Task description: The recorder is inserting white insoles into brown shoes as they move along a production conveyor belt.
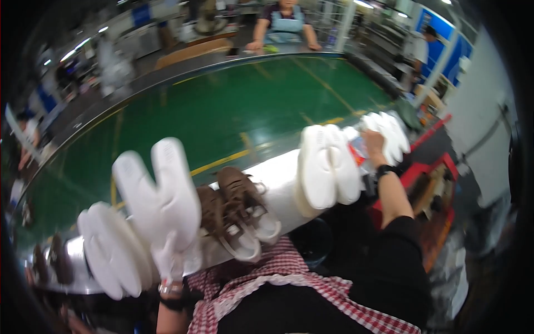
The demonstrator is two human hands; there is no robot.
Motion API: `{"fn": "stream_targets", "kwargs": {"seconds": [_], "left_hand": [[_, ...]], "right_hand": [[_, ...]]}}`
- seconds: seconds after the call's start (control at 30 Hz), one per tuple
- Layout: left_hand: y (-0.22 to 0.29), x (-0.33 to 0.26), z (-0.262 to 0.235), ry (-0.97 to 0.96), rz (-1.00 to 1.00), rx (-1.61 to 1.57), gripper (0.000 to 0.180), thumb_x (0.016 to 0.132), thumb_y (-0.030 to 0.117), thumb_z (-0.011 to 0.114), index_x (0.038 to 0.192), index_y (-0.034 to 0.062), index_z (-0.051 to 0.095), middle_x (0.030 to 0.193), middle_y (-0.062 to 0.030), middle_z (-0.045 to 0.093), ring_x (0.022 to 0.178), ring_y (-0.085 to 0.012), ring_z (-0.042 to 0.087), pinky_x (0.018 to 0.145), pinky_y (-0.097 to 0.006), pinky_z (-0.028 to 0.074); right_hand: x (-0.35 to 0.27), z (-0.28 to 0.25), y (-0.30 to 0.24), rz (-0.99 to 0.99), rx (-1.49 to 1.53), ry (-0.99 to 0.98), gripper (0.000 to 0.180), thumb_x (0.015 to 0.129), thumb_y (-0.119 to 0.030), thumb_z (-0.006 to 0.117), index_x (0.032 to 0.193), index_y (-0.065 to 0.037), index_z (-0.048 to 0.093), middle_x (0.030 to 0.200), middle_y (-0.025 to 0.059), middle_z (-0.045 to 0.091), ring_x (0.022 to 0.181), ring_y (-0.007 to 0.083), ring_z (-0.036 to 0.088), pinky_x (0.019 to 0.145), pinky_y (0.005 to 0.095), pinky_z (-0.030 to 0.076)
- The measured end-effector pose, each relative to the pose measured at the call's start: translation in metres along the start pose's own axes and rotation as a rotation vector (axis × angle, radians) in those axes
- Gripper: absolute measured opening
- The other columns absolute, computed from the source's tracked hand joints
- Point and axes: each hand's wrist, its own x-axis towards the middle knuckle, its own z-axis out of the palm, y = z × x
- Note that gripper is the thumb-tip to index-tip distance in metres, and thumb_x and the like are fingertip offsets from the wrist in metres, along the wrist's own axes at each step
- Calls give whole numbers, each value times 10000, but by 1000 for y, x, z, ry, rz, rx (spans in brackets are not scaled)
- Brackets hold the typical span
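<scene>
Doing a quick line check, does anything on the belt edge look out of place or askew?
Mostly orderly. White soles lie in pairs along the white ledge. The brown shoes sit tilted, heels hanging over the ledge's near edge. The left hand holds two white soles splayed in a V; the right hand reaches the far stack.

This is a shoe factory floor. A long green conveyor belt (222, 117) is curving across the middle of the frame, with white shoe soles (328, 164) and a pair of brown shoes (239, 211) lying along its near edge. At upper centre a worker in an apron (285, 25) is standing at the line, and strip lights are glowing overhead.
</scene>
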Motion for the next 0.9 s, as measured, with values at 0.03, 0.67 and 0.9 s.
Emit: {"fn": "stream_targets", "kwargs": {"seconds": [0.03, 0.67, 0.9], "left_hand": [[8, 8, 0, -32, -47, 173, 365, 812, 70, 614, 1138, -68, 527, 1070, -97, 592, 926, -174, 576, 808, -301, 478], [35, 64, 47, -473, 688, 1202, 525, 705, 221, 696, 1144, -21, 540, 986, -146, 605, 896, -274, 584, 811, -356, 452], [-35, 18, 87, -581, 909, 1807, 535, 696, 321, 667, 1126, 46, 505, 1073, -150, 477, 882, -259, 498, 682, -355, 454]], "right_hand": [[2, -7, -6, -3, 44, 6, 277, 802, -302, 586, 609, -106, 616, 581, 101, 607, 534, 244, 622, 460, 358, 479], [-6, -253, -277, -1156, 867, 143, 574, 517, -178, 750, 995, 3, 489, 1069, 163, 488, 1004, 328, 477, 932, 411, 402], [-49, -269, -208, -832, 754, -182, 569, 528, -273, 786, 933, 3, 496, 881, 136, 489, 862, 309, 488, 743, 372, 426]]}}
